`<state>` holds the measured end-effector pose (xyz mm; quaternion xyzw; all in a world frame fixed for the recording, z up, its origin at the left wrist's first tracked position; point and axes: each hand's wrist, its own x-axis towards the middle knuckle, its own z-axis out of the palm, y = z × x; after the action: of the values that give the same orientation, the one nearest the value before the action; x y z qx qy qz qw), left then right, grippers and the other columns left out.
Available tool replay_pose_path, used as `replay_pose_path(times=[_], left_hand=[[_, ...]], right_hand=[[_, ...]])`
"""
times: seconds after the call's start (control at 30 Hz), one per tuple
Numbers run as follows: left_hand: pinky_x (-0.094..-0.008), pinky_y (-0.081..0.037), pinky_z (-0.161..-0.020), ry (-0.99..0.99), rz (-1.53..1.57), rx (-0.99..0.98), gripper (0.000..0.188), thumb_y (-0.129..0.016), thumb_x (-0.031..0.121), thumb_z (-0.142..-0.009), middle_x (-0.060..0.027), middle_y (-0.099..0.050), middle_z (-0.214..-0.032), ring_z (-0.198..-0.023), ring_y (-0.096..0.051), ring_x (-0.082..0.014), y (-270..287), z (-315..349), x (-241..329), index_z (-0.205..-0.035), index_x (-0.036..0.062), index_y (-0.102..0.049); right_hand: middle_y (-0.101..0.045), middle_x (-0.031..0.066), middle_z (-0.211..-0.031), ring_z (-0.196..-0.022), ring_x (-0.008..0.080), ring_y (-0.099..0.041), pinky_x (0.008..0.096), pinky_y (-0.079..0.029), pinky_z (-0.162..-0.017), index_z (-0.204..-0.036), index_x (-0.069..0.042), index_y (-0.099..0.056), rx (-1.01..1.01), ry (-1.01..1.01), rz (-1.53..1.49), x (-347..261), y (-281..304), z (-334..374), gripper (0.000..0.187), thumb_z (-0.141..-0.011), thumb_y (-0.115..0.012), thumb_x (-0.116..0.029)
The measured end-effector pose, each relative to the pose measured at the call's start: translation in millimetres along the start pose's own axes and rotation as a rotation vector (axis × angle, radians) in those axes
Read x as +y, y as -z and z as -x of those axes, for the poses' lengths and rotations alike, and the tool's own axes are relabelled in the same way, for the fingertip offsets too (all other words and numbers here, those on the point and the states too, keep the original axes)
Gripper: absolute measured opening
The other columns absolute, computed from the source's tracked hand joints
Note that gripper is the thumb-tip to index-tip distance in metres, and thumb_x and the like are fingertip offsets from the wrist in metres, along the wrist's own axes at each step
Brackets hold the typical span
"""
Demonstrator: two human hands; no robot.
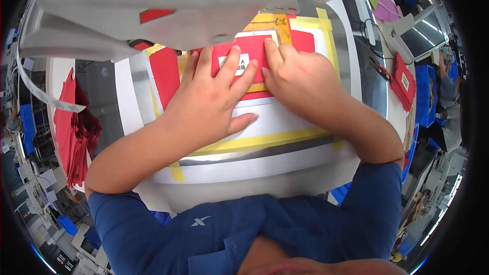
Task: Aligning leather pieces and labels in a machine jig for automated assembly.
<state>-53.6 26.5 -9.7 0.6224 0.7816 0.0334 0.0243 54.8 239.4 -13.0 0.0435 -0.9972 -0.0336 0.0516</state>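
Observation:
A small red piece of fabric or felt (257, 46) with a white printed label (239, 66) lies in a yellow-edged frame (284, 30), over a larger red piece (165, 69). My left hand (211, 86) rests on it with fingers spread; several fingertips press near the label and the thumb lies apart on the white sheet. My right hand (300, 69) sits at the red piece's right edge, index finger stretched along it and thumb tip touching lower down. The other right fingers are bent and partly hidden. Neither hand visibly grips anything.
A large grey machine body (127, 15) overhangs the far left of the work plate. Yellow tape (254, 140) borders the white sheet. Stacked red pieces (76, 127) hang at left; labelled red pieces (404, 82) and dark-handled scissors or snips (379, 69) lie right, near blue bins (425, 94).

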Motion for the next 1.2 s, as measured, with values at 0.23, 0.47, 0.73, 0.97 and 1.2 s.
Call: replay_pose_path(times=[0.23, 0.47, 0.73, 0.97, 1.2], left_hand=[[-0.0692, -0.034, -0.121, 0.021, -0.024, -0.004, 0.087, -0.076, 0.057, -0.092, -0.0249, -0.049, -0.159, -0.142, -0.041, -0.0581, -1.0, 14.0, -10.2, -0.16, 0.0091, -0.052], [-0.0674, -0.036, -0.121, 0.052, 0.026, -0.018, 0.091, -0.079, 0.056, -0.089, -0.0255, -0.047, -0.159, -0.142, -0.042, -0.0596, 4.0, 30.0, -22.2, -0.161, 0.0089, -0.05], [-0.0671, -0.037, -0.12, 0.082, 0.026, -0.053, 0.093, -0.081, 0.056, -0.086, -0.0244, -0.045, -0.161, -0.144, -0.041, -0.0587, 8.5, 43.7, -33.9, -0.16, 0.0087, -0.051], [-0.0612, -0.04, -0.118, 0.054, 0.068, -0.015, 0.091, -0.086, 0.052, -0.083, -0.0231, -0.048, -0.156, -0.141, -0.045, -0.0519, 10.3, 38.9, -43.2, -0.155, 0.0067, -0.054], [-0.0562, -0.044, -0.111, 0.074, 0.1, 0.142, 0.089, -0.088, 0.047, -0.081, -0.0231, -0.052, -0.148, -0.129, -0.052, -0.045, -1.2, 15.2, -38.8, -0.152, 0.0037, -0.057]], right_hand=[[-0.071, 0.0105, -0.087, -0.063, 0.0193, -0.071, 0.0321, -0.055, -0.05, -0.126, 0.011, -0.071, 0.032, 0.075, 0.016, -13.2, 0.7, -12.7, 0.043, -0.09, -0.069, -0.013], [-0.071, 0.0113, -0.088, -0.063, 0.0204, -0.071, 0.0332, -0.054, -0.049, -0.125, 0.011, -0.069, -0.026, 0.107, 0.033, -26.6, -1.9, -24.9, 0.042, -0.089, -0.069, -0.011], [-0.07, 0.012, -0.088, -0.064, 0.0194, -0.07, 0.0336, -0.054, -0.048, -0.125, 0.014, -0.068, -0.069, 0.106, 0.044, -46.1, 8.9, -37.1, 0.044, -0.089, -0.069, -0.012], [-0.073, 0.0149, -0.095, -0.067, 0.0183, -0.069, 0.0327, -0.054, -0.049, -0.133, 0.017, -0.065, -0.085, 0.148, 0.112, -47.0, 2.7, -35.9, 0.053, -0.089, -0.07, -0.012], [-0.066, 0.0119, -0.098, -0.075, 0.0267, -0.07, 0.0365, -0.057, -0.065, -0.146, 0.005, -0.06, -0.154, 0.037, -0.225, -42.8, 20.0, -8.0, 0.059, -0.098, -0.073, -0.027]])
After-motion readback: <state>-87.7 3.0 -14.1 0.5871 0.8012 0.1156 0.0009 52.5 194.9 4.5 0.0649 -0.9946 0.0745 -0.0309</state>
